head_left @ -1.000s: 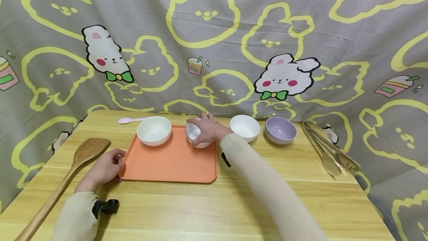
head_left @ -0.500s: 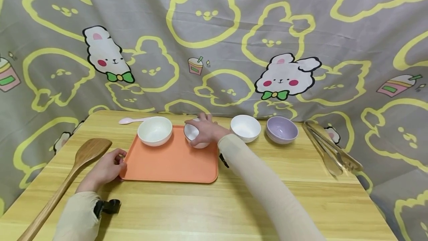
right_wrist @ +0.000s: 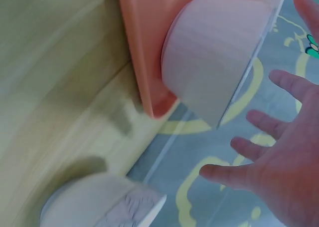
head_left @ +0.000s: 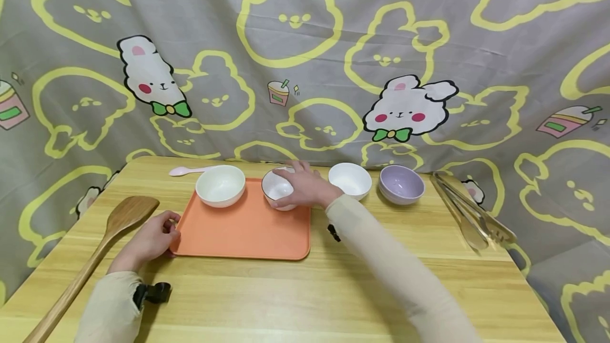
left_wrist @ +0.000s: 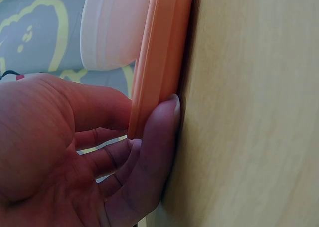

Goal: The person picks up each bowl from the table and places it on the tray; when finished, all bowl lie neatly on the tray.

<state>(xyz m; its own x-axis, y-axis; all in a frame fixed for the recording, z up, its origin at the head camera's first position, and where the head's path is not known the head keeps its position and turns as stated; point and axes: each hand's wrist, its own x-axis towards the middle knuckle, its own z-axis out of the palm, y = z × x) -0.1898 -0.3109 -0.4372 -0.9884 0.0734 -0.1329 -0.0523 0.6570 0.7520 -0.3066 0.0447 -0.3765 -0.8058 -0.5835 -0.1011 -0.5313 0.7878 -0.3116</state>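
Observation:
An orange tray [head_left: 238, 232] lies on the table with a cream bowl [head_left: 221, 187] at its back left and a dark-rimmed white bowl [head_left: 276, 187] at its back right. My left hand [head_left: 150, 237] grips the tray's left edge; in the left wrist view the thumb and fingers of that hand [left_wrist: 89, 147] pinch the orange rim [left_wrist: 159, 62]. Over the dark-rimmed bowl is my right hand [head_left: 310, 184], and in the right wrist view the spread fingers of this hand [right_wrist: 279, 152] stand apart from that bowl [right_wrist: 214, 52].
Right of the tray stand a white bowl [head_left: 349, 180] and a purple bowl [head_left: 401, 185]. Metal utensils [head_left: 469, 210] lie at the far right. A wooden spatula [head_left: 107, 237] is left of my left hand, and a pink spoon [head_left: 183, 171] lies behind the tray. A patterned curtain hangs behind.
My right hand has come off the dark-rimmed bowl and moved slightly right, uncovering more of its inside. The left hand keeps its hold on the tray.

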